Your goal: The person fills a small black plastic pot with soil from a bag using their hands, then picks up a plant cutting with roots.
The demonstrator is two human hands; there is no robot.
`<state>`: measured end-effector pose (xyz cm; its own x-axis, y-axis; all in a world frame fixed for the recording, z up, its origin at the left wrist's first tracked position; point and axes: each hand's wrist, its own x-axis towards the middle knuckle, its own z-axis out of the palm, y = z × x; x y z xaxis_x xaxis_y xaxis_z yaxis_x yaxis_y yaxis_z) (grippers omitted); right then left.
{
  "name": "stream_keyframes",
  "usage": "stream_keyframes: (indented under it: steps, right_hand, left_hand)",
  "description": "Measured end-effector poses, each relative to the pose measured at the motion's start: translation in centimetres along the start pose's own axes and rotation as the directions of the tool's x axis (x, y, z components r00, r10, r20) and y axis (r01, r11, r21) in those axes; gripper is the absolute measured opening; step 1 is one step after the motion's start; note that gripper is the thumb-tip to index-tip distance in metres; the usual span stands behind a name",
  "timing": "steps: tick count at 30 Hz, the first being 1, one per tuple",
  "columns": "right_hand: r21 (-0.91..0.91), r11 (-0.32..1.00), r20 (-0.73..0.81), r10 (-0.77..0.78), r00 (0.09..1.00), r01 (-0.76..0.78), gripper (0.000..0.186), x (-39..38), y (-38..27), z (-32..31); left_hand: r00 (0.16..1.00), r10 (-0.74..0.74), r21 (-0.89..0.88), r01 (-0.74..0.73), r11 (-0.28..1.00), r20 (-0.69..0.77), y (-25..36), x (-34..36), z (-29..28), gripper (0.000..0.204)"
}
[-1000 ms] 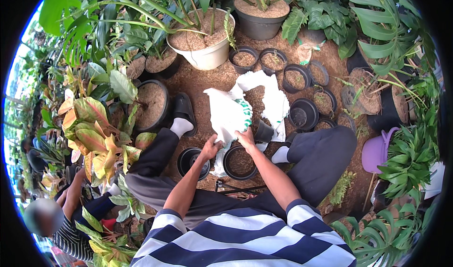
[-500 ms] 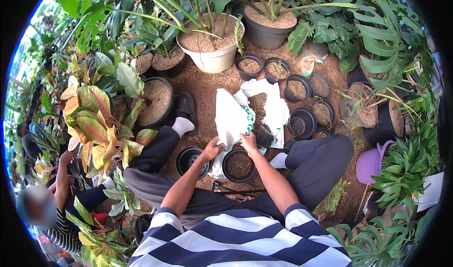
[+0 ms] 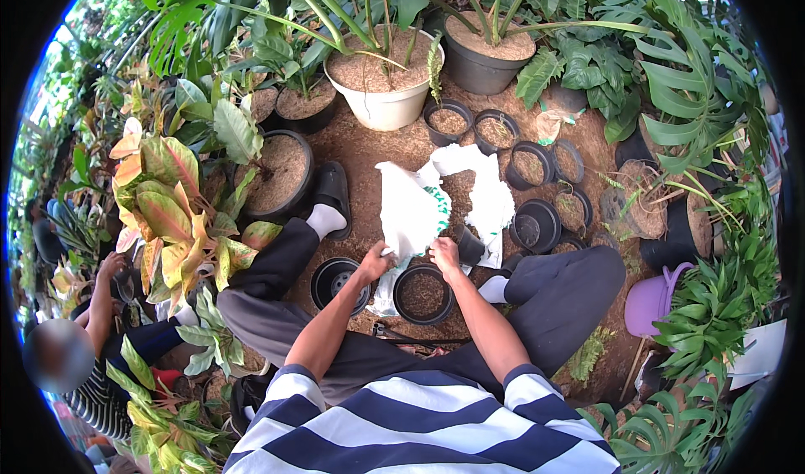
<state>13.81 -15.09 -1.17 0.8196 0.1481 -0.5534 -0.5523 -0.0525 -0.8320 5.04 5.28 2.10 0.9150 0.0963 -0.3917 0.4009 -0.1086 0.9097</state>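
Observation:
A white plastic sack [image 3: 408, 214] with green print hangs in front of me, its near edge pinched between my two hands. My left hand [image 3: 376, 262] grips the left corner, fingers closed. On the other side my right hand [image 3: 445, 256] closes on the sack's right edge. Just below the sack stands a round black pot [image 3: 423, 295] with brown soil in it. A second black pot [image 3: 335, 284], with holes in its base, sits by my left wrist. Close to my right hand a small dark pot [image 3: 470, 245] is tilted over.
More crumpled white plastic [image 3: 492, 196] lies beyond the sack. Several small black pots [image 3: 537, 226] stand to the right, near a purple bucket [image 3: 651, 304]. A big white pot [image 3: 381, 109] stands ahead. At far left another person's arm [image 3: 102, 298] shows among leafy plants.
The sack's upper edge has sunk slightly and its body spreads a little differently between my hands. Both hands keep their hold. The whole view has shifted slightly.

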Motion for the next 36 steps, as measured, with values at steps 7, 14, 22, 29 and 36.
stream_keyframes:
  steps: [7,14,22,29,36]
  right_hand:
    - [-0.04,0.999,-0.043,0.011,0.999,-0.013,0.021,-0.5,-0.5,-0.3]
    - [-0.111,0.994,-0.073,-0.031,0.997,0.022,0.025,0.3,0.4,-0.6]
    - [-0.128,0.991,-0.004,0.035,0.999,-0.035,0.025,-0.5,0.1,-0.6]
    - [-0.197,0.98,0.04,-0.002,0.999,0.01,0.026,-0.2,0.6,0.3]
    - [-0.501,0.78,-0.32,-0.569,0.758,0.374,0.026,1.7,2.3,-0.5]
  left_hand:
    - [0.999,0.009,0.171,-0.001,0.985,-0.045,0.3,0.2,0.6,0.021]
    - [0.894,-0.019,0.328,0.184,0.927,-0.448,-0.7,0.3,-1.6,0.04]
    - [0.85,0.407,0.784,0.012,0.621,-0.335,1.3,-1.0,-1.7,0.066]
    - [0.97,-0.059,0.874,0.239,0.423,-0.237,-4.5,-0.2,-4.7,0.063]
    - [0.943,0.218,0.8,0.076,0.595,-0.252,-0.1,-0.6,-2.2,0.048]
